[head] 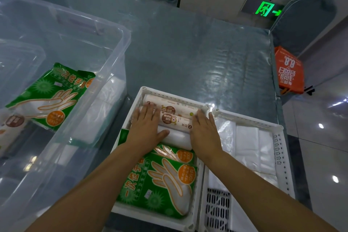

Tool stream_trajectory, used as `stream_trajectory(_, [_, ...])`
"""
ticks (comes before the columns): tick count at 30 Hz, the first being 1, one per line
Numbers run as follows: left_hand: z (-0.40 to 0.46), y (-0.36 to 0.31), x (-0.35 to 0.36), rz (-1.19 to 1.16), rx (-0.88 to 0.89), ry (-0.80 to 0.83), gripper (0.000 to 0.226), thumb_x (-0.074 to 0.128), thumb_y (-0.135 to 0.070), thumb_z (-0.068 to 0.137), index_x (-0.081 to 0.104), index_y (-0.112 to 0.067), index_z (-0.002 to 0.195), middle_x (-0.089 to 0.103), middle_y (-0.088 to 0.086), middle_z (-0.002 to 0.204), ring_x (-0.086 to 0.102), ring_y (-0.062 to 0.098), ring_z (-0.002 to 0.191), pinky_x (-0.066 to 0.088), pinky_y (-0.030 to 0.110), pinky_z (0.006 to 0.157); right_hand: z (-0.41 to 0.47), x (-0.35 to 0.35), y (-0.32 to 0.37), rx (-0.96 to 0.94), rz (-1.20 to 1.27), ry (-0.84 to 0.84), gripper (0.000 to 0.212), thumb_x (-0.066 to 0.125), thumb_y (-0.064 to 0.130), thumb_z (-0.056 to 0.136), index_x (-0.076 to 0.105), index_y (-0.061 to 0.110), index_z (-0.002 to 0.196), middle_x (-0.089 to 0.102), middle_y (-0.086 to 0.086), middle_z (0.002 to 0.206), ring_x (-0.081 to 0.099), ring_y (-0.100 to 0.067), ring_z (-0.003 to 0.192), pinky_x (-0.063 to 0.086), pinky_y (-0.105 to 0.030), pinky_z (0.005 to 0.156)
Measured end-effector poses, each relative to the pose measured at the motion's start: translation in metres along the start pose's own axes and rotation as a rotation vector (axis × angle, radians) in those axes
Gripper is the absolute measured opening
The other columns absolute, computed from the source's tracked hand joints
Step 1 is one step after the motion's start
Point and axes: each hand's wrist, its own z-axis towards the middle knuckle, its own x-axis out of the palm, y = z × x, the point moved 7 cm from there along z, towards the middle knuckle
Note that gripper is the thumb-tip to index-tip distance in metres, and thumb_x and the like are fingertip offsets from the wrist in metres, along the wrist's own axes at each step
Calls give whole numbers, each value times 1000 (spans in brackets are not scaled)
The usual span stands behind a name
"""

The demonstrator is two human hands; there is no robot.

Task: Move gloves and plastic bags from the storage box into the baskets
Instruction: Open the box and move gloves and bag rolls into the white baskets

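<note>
A single head-worn wide-angle view looks steeply down and forward, close over the table [197,58]. White baskets [278,137] fill the lower centre and right of the frame, a clear storage box [116,47] the left; both forearms enter from below.

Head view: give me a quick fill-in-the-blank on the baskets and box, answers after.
1. Both hands rest on the rolls of plastic bags in the ___ basket.
2. The glove pack in that basket lies ___ the rolls, toward the person.
3. The right basket holds folded ___ plastic bags.
4. A green glove pack is left in the clear ___.

Answers: left; in front of; white; storage box
</note>
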Motion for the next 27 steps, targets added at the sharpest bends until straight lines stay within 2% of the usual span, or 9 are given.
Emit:
stream_trajectory(4, [-1, -5, -3, -51, 51, 29, 85, 42, -56, 86, -2, -18, 148, 1, 2, 159, -5, 16, 144, -10, 38, 114, -4, 1, -3, -11, 18, -3, 51, 34, 16, 98, 22, 1, 145, 19, -19, 156, 10, -27, 146, -3, -40, 119])
stream_trajectory(7, [-16, -2, -9, -50, 27, -30, 87, 42, -57, 85, -9, -23, 146, -7, 2, 158, -12, 17, 143, -12, 35, 112, -10, 0, -2, -13, 26, -9, 53, 36, 21, 97, 23, 5, 146, 21, -16, 156, 11, -26, 146, 1, -43, 120])
stream_trajectory(9, [-36, -9, -6, 14, 71, -62, 86, 32, -64, 84, -18, -23, 142, -15, 2, 154, -20, 19, 141, -16, 37, 111, -14, 1, 0, -32, 29, -18, 52, 37, 26, 98, 27, 6, 145, 25, -15, 154, 15, -27, 145, 1, -43, 120])
stream_trajectory(13, [-73, -36, 18, 126, 230, 54, 86, 7, -71, 76, -22, -20, 139, -24, 3, 150, -36, 19, 132, -28, 40, 108, -19, 5, 2, -46, 29, -3, 51, 34, 31, 98, 29, 9, 144, 32, -11, 151, 22, -24, 142, -1, -42, 118])
stream_trajectory(16, [-81, -35, 26, 182, 255, 72, 87, 3, -72, 75, -25, -20, 139, -29, 2, 149, -39, 19, 130, -32, 43, 105, -19, 7, 0, -39, 34, -9, 51, 35, 34, 98, 32, 11, 143, 35, -10, 149, 27, -23, 140, 3, -43, 118])
stream_trajectory(19, [-83, -27, 27, 197, 280, 92, 83, 4, -70, 78, -26, -22, 139, -27, 1, 150, -37, 20, 131, -33, 37, 105, -20, 7, -1, -51, 44, -10, 51, 37, 34, 97, 34, 11, 142, 36, -10, 148, 29, -24, 138, 5, -44, 118])
stream_trajectory(22, [-85, -22, 22, 214, 280, 98, 80, 9, -67, 83, -16, -22, 143, -16, 2, 153, -27, 24, 137, -29, 35, 107, -19, 7, -3, -54, 46, -7, 51, 36, 34, 97, 33, 11, 143, 36, -10, 149, 29, -24, 138, 3, -43, 117])
stream_trajectory(25, [-94, -33, 18, 226, 332, 91, 77, 23, -64, 87, 17, -15, 145, 19, 8, 153, 12, 26, 141, 0, 42, 113, -19, 7, -3, -58, 65, -16, 50, 37, 33, 97, 34, 10, 142, 37, -11, 148, 31, -26, 137, 5, -44, 117])
stream_trajectory(27, [-100, -43, 20, 227, 392, 93, 76, 28, -65, 85, 24, -16, 143, 26, 7, 150, 22, 24, 139, 10, 44, 111, -19, 8, -3, -58, 73, -20, 50, 38, 33, 97, 35, 10, 142, 37, -12, 148, 31, -26, 136, 7, -45, 117])
